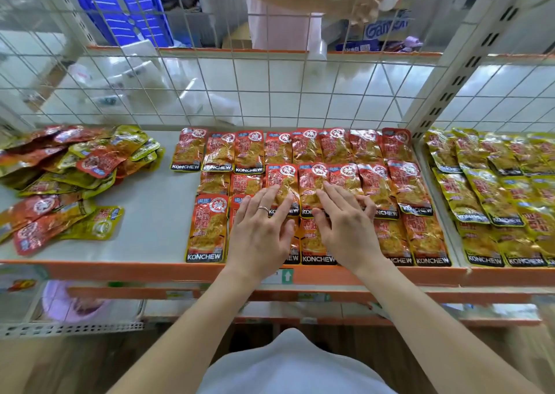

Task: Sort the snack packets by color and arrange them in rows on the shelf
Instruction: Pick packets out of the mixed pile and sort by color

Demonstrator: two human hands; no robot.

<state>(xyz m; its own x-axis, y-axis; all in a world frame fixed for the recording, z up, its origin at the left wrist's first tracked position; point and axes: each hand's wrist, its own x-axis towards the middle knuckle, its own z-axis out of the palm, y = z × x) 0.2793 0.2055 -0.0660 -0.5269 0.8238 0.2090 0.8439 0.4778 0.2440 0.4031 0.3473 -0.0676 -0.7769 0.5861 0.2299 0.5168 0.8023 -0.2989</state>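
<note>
Red snack packets (402, 189) lie in three overlapping rows on the white shelf (156, 201). My left hand (259, 231) lies flat on them, fingers straight, fingertips on a middle-row red packet (282, 180). Just to its right, my right hand (345, 228) presses the neighbouring red packet (312, 183) with straight fingers. Yellow packets (492, 189) fill rows in the bay to the right. At the left end of the shelf sits a loose mixed pile of red and yellow packets (75, 165).
A wire grid (270, 87) backs the shelf, and a white upright post (450, 63) divides the two bays. The orange shelf lip (120, 270) runs along the front. Behind the grid stands another person (285, 12) holding a white bottle. Lower shelves sit below.
</note>
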